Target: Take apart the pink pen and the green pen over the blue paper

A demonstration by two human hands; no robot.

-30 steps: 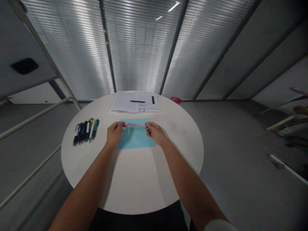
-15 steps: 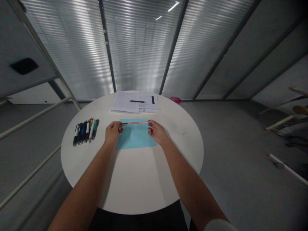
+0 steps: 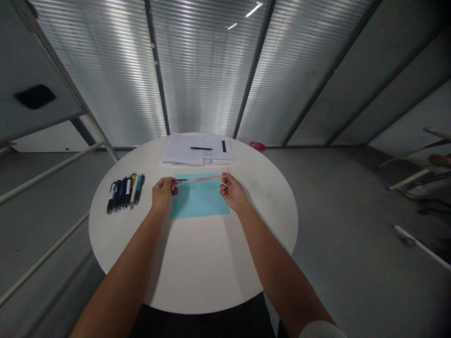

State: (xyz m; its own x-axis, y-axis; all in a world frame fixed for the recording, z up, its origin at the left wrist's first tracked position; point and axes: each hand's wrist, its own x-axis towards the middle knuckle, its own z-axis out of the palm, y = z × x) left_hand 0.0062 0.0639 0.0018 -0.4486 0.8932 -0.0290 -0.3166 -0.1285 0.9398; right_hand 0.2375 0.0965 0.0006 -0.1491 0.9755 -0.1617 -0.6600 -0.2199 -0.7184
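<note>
Over a light blue sheet, my left hand pinches a thin black stick that points right. My right hand grips the right end of a slim pink pen-like rod, held almost level. A small gap separates the tip of the black stick from the rod's left end. Whether the stick is a pen refill or another part is too small to tell. The fingertips partly hide the outer ends of both pieces.
The sheet lies on a round white table. Several pens are lined up at the left. At the back are papers with a dark pen on top. A metal frame stands left of the table.
The black stick and the pink rod, end to end before, have come apart. My right hand has moved slightly right with the rod, and my left hand slightly left with the stick.
</note>
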